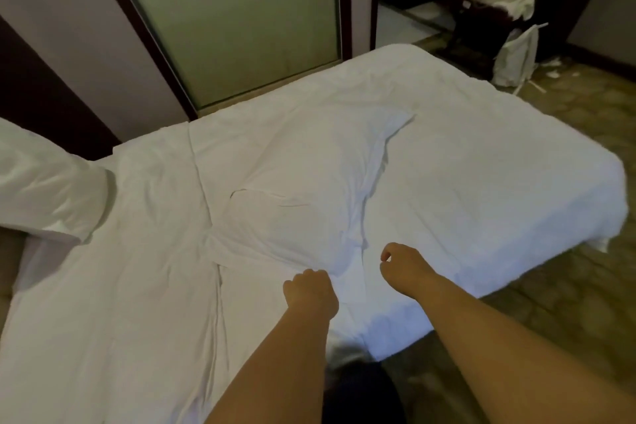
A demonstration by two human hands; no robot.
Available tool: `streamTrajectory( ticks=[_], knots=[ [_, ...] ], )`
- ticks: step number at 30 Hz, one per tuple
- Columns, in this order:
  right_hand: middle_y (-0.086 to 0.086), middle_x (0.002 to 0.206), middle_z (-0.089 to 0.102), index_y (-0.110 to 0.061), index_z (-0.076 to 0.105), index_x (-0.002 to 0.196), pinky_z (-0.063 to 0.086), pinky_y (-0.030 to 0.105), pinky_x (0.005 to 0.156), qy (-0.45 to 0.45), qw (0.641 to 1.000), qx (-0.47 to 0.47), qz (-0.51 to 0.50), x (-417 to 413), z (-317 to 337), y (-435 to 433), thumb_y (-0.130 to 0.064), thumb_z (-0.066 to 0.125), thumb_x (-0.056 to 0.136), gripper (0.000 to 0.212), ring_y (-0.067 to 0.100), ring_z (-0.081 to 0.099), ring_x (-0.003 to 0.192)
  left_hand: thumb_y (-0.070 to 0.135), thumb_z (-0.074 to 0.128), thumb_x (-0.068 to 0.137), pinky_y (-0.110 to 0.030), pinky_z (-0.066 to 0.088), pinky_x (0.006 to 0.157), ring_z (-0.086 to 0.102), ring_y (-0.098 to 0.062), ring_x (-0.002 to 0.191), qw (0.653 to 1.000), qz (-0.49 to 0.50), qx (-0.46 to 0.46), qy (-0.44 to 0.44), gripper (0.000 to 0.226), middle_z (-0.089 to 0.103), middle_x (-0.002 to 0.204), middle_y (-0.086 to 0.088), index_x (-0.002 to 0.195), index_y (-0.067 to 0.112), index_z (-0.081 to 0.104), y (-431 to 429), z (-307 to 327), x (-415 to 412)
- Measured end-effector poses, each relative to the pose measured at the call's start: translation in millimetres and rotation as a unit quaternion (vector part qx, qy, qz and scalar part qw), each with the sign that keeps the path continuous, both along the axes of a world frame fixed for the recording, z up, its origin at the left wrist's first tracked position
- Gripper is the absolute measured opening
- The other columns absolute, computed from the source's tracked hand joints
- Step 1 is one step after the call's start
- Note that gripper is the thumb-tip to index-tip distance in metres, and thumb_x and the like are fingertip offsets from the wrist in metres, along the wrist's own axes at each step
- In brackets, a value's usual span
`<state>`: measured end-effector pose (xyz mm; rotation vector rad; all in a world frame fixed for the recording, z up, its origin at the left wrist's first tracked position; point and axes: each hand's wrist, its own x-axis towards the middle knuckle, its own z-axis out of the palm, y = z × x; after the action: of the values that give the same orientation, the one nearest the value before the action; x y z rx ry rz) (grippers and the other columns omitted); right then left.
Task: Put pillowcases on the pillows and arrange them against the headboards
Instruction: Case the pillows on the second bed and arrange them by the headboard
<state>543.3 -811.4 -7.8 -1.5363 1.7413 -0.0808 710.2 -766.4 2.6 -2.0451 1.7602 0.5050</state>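
Note:
A white pillow in a pillowcase (pixel 292 189) lies in the middle of the white bed (pixel 481 182), its far corner pointing toward the glass wall. My left hand (pixel 309 289) is a fist at the pillow's near edge, pinching the pillowcase fabric. Just to the right, my right hand (pixel 401 268) hovers over the bed beside the pillow's near corner, fingers curled and apart, holding nothing. A second white pillow (pixel 44 182) rests at the far left, against the dark headboard (pixel 41 89).
A frosted glass panel (pixel 234 17) in a dark frame stands behind the bed. At the back right a dark cart (pixel 481 24) carries piled white linen, with a white bag beside it. Patterned carpet (pixel 568 320) lies to the right of the bed.

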Motion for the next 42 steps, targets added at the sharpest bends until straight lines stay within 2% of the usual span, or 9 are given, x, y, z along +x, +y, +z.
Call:
streamTrajectory(
  ticks=[5,9,12,18,24,30,35,39,42],
  knots=[
    [0.011,0.105,0.060,-0.007,0.056,0.109,0.048,0.035,0.073,0.028,0.999,0.026,-0.004,-29.2,-33.9,-43.7,-0.010,0.042,0.091,0.023,0.027,0.059,0.086,0.017,0.045,0.091,-0.031,0.039,0.090,0.053,-0.022,0.113,0.999,-0.017,0.035,0.030,0.032,0.055,0.120,-0.004,0.122,0.017,0.052,-42.6,-28.7,-29.4],
    [0.013,0.117,0.059,-0.005,0.055,0.114,0.049,0.034,0.088,0.064,0.996,0.068,0.004,-40.1,-63.7,-91.7,-0.010,0.043,0.094,0.024,0.029,0.058,0.104,0.016,0.047,0.090,-0.032,0.038,0.093,0.050,-0.024,0.115,0.994,-0.050,0.094,0.012,0.034,0.051,0.122,-0.006,0.124,0.015,0.049,-87.5,-51.5,-40.6],
    [0.013,0.117,0.059,-0.005,0.056,0.113,0.048,0.034,0.087,0.063,0.994,0.089,0.017,-37.3,-67.8,-129.9,-0.010,0.043,0.093,0.024,0.029,0.058,0.104,0.016,0.050,0.090,-0.034,0.037,0.096,0.048,-0.024,0.120,0.993,-0.054,0.105,-0.001,0.037,0.050,0.125,-0.005,0.127,0.016,0.048,-130.8,-59.0,-37.4],
    [0.016,0.121,0.058,-0.004,0.056,0.116,0.046,0.035,0.090,0.071,0.995,0.050,0.051,-49.6,-59.1,-205.4,-0.008,0.043,0.092,0.027,0.032,0.056,0.110,0.017,0.051,0.091,-0.034,0.040,0.096,0.051,-0.023,0.121,0.995,-0.019,0.097,-0.016,0.035,0.053,0.126,-0.003,0.126,0.018,0.051,-224.8,-57.9,-34.5],
    [0.013,0.125,0.055,-0.007,0.055,0.118,0.045,0.035,0.092,0.108,0.985,0.074,0.112,-76.6,-72.2,-259.7,-0.008,0.041,0.092,0.030,0.030,0.054,0.113,0.013,0.048,0.091,-0.032,0.042,0.091,0.055,-0.021,0.113,0.994,0.037,0.107,0.007,0.031,0.056,0.117,-0.002,0.120,0.018,0.055,-272.5,-66.8,-58.3],
    [0.013,0.123,0.054,-0.009,0.056,0.120,0.046,0.039,0.095,0.114,0.971,0.017,0.208,-74.9,-102.9,-338.9,-0.008,0.046,0.090,0.031,0.030,0.053,0.113,0.017,0.046,0.093,-0.036,0.043,0.088,0.053,-0.024,0.112,0.994,0.092,0.049,0.035,0.032,0.052,0.119,-0.005,0.125,0.017,0.048,-324.1,-85.2,-88.6],
    [0.013,0.125,0.050,-0.011,0.049,0.126,0.039,0.038,0.095,0.157,0.901,-0.119,0.387,-57.5,-141.2,-396.8,-0.007,0.049,0.087,0.039,0.031,0.048,0.115,0.023,0.049,0.092,-0.032,0.037,0.075,0.054,-0.023,0.105,0.988,0.148,0.037,-0.027,0.031,0.053,0.113,-0.003,0.123,0.016,0.047,-365.3,-117.8,-103.5],
    [0.016,0.134,0.044,-0.012,0.042,0.132,0.033,0.045,0.101,0.198,0.826,-0.193,0.491,-43.2,-166.8,-424.8,-0.004,0.061,0.077,0.059,0.033,0.039,0.126,0.034,0.055,0.090,-0.041,0.044,0.086,0.048,-0.027,0.115,0.968,0.244,0.062,-0.016,0.047,0.046,0.124,-0.004,0.129,0.014,0.039,-379.4,-148.0,-103.5],
    [0.015,0.125,0.053,-0.012,0.049,0.124,0.039,0.045,0.099,0.269,0.766,-0.237,0.533,-30.7,-183.7,-431.8,-0.014,0.074,0.065,0.064,0.033,0.048,0.121,0.045,0.063,0.084,-0.045,0.047,0.090,0.045,-0.029,0.118,0.958,0.280,0.069,-0.015,0.067,0.041,0.128,-0.006,0.134,0.013,0.032,-383.8,-165.7,-102.1]
  ],
)
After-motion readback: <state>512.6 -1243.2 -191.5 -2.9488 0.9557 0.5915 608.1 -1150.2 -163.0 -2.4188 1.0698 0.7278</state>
